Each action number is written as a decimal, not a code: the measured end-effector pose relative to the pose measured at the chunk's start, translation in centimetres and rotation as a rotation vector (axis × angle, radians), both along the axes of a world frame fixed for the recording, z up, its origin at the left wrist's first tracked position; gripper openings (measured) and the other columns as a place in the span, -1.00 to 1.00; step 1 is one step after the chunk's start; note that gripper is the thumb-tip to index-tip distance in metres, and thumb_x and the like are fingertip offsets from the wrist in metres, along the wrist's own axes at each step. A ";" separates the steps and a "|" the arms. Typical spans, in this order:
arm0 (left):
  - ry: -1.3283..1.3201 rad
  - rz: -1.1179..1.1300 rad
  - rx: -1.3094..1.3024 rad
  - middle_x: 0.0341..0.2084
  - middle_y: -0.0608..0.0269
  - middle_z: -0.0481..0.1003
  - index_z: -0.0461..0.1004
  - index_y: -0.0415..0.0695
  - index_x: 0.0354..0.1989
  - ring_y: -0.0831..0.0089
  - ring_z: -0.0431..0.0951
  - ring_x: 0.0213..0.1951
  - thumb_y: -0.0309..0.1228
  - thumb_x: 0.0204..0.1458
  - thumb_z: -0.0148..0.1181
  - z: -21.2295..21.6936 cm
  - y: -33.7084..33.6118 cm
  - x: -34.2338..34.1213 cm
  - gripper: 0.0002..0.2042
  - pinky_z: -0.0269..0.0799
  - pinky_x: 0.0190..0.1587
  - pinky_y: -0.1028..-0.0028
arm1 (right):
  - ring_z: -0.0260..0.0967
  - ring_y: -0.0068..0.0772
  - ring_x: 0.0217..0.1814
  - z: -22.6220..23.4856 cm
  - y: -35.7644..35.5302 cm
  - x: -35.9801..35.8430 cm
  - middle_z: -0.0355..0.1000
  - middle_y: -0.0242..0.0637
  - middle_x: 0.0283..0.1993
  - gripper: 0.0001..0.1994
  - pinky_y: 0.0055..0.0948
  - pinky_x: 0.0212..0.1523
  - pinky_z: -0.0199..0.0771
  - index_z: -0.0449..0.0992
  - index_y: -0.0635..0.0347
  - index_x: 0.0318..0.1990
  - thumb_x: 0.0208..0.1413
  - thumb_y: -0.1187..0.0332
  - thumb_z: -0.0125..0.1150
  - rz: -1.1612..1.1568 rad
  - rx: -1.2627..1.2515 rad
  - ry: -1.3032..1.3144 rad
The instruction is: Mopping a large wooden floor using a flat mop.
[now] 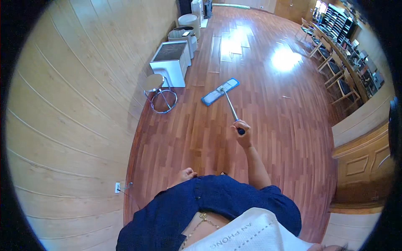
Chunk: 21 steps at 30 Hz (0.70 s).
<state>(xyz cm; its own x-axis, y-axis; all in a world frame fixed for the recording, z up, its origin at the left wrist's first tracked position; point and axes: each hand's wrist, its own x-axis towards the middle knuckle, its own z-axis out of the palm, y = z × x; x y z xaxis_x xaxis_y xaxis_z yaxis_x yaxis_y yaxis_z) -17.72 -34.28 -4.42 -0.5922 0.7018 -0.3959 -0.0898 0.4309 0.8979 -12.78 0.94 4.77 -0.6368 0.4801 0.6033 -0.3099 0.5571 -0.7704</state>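
Observation:
A flat mop [220,90] with a blue-edged, greyish-white pad lies slantwise on the wooden floor ahead of me. Its metal pole [230,106] runs from the middle of the pad back toward me. My right hand [242,129] is wrapped round the top of that pole, where a dark grip end shows in the fist. Close to my body, my left hand [188,174] is curled closed, with nothing visible in it. My dark blue clothing hides part of the left forearm.
Along the left wall stand a round-seated metal stool [161,100], a white cabinet with a dark top [169,62] and bins [188,23]. Several chairs [345,85] line a long, cluttered counter [341,54] at right. A wooden door [362,165] is nearer on the right.

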 end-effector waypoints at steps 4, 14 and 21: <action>0.128 -0.106 -0.104 -0.59 0.38 0.45 0.48 -0.17 -0.44 0.63 0.40 -0.50 -0.29 0.12 0.21 -0.8 0.9 -0.8 -0.79 0.33 -0.47 0.52 | 0.36 -0.34 -0.41 5.3 -2.9 3.3 0.38 -0.21 -0.50 -0.82 -0.42 -0.32 0.34 0.37 0.31 -0.58 -0.07 0.57 0.27 -0.038 0.004 -0.076; -0.783 -0.518 -0.148 -0.53 0.31 0.55 0.57 -0.21 -0.36 0.58 0.47 -0.44 -0.04 0.11 0.15 -0.2 8.4 -1.3 -0.60 0.38 -0.37 0.39 | 0.37 -0.25 -0.51 18.8 -11.1 8.6 0.37 -0.27 -0.59 -0.73 -0.33 -0.41 0.30 0.42 0.17 -0.62 -0.09 0.27 0.38 0.038 0.236 -0.015; -0.093 -0.783 -0.201 -0.59 0.25 0.53 0.56 -0.18 -0.46 0.55 0.48 -0.47 -0.03 0.01 0.25 -5.8 11.2 -2.0 -0.61 0.39 -0.38 0.39 | 0.39 -0.26 -0.52 19.9 -13.4 8.5 0.40 -0.26 -0.57 -0.76 -0.33 -0.39 0.36 0.46 0.16 -0.54 -0.15 0.27 0.43 0.180 0.276 0.136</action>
